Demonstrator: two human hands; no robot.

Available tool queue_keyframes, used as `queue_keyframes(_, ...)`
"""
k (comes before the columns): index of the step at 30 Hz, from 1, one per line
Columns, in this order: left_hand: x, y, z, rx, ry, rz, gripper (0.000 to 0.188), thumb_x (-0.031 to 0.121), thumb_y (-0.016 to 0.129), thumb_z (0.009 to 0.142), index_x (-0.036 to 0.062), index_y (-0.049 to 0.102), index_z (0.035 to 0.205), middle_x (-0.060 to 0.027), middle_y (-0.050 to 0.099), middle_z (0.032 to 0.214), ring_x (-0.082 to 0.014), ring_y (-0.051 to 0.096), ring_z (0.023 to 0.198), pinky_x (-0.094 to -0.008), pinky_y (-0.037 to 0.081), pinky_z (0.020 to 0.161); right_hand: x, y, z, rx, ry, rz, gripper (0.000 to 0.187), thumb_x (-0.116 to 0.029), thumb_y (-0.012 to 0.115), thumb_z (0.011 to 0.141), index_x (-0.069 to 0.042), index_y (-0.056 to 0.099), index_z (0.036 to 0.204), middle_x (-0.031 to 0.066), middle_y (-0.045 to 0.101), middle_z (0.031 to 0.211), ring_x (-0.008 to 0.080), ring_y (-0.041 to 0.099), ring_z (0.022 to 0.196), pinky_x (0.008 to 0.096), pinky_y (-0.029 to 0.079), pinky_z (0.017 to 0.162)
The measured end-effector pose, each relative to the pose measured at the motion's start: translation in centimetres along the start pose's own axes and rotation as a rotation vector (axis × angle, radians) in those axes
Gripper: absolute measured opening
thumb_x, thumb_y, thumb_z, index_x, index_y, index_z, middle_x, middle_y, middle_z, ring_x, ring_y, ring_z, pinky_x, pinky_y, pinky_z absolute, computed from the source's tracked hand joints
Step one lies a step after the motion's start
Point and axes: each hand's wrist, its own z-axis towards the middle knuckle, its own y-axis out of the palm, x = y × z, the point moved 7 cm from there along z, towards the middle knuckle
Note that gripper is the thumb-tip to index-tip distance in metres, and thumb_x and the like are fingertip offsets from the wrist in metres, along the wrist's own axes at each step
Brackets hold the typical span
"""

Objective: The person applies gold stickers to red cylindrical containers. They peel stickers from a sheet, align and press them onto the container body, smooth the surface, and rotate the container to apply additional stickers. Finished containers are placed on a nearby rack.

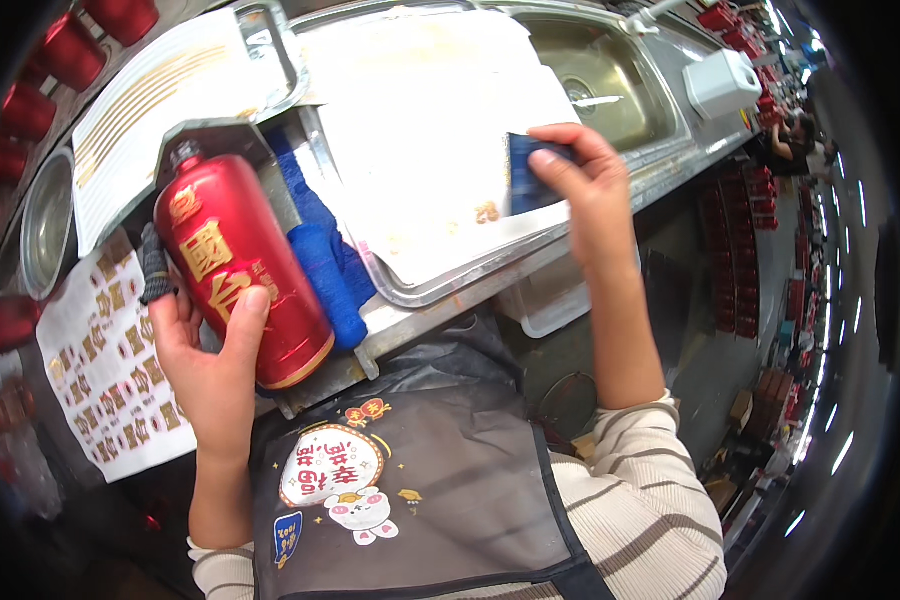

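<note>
Left hand (205, 360) gripping red bottle (240, 270), right hand (585, 185) pinching blue scraper (530, 175) apart

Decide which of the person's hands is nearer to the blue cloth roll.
Left. The left hand holds the red bottle lying against the blue cloth roll; the right hand is farther off, over the tray.

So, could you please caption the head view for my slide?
Left hand grips a red bottle; right hand presses a blue scraper on a white sheet.
</note>
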Motion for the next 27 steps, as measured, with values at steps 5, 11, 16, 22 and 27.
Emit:
queue_keyframes(5,-1.4,-1.4,-0.3,-0.031,-0.021,-0.197,0.04,0.016,0.065,0.094,-0.0042,0.048,0.124,-0.0142,0.061,0.12,-0.0155,0.058,0.11,-0.0303,0.045,0.098,0.7,-7.9,2.5,0.278,-0.191,-1.338,0.048,-0.032,0.08,0.074,0.0,0.065,0.105,0.0108,0.068,0.079,0.0239,0.066,0.079,0.0317,0.05,0.08)
queue_keyframes(11,-2.7,-2.2,0.0,-0.041,-0.062,-0.222,0.043,0.019,0.061,0.097,-0.0068,0.047,0.128,-0.017,0.059,0.127,-0.0155,0.056,0.114,-0.0315,0.043,0.101,6.7,-12.6,5.6,0.02,0.253,-0.864,0.057,-0.033,0.082,0.072,0.005,0.065,0.11,0.0171,0.071,0.09,0.025,0.069,0.079,0.034,0.053,0.076)
queue_keyframes(16,-3.7,-2.8,0.0,-0.045,-0.082,-0.314,0.045,0.018,0.058,0.097,-0.0077,0.045,0.133,-0.018,0.056,0.133,-0.0169,0.054,0.12,-0.0329,0.039,0.106,7.8,-14.3,6.3,-0.016,0.379,-0.485,0.023,-0.021,0.075,0.085,0.0,0.066,0.086,-0.001,0.062,0.072,0.0052,0.051,0.061,0.0202,0.039,0.059)
queue_keyframes(22,-3.9,-3.4,-0.2,-0.006,-0.071,-0.317,0.042,0.017,0.052,0.099,-0.0091,0.045,0.131,-0.0203,0.052,0.139,-0.0196,0.05,0.127,-0.0359,0.033,0.112,7.2,-15.0,7.1,-0.038,0.418,-0.606,0.023,-0.022,0.078,0.083,-0.002,0.067,0.079,-0.0022,0.062,0.071,0.0037,0.051,0.063,0.02,0.038,0.059)
queue_keyframes(27,-4.0,-4.0,0.0,-0.008,-0.06,-0.317,0.038,0.015,0.05,0.099,-0.0106,0.044,0.126,-0.0272,0.044,0.145,-0.0255,0.044,0.135,-0.0387,0.03,0.115,6.9,-20.0,12.2,-0.03,0.165,-0.657,0.018,-0.016,0.079,0.078,0.0,0.07,0.078,0.0035,0.066,0.071,0.0087,0.057,0.063,0.0242,0.044,0.059)
